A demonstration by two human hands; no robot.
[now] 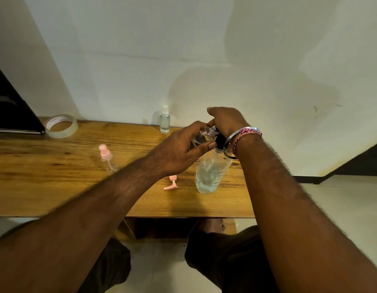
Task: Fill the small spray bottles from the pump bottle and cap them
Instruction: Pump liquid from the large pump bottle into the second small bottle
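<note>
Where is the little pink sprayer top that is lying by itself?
In the head view, the loose pink plastic spray top lies on the wooden table near its front edge, just left of the big clear pump bottle and below the left hand.

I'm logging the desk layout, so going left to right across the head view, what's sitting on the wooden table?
Roll of clear tape → clear spray bottle with pink cap → clear spray bottle with white cap → loose pink spray head → large clear pump bottle.
</note>
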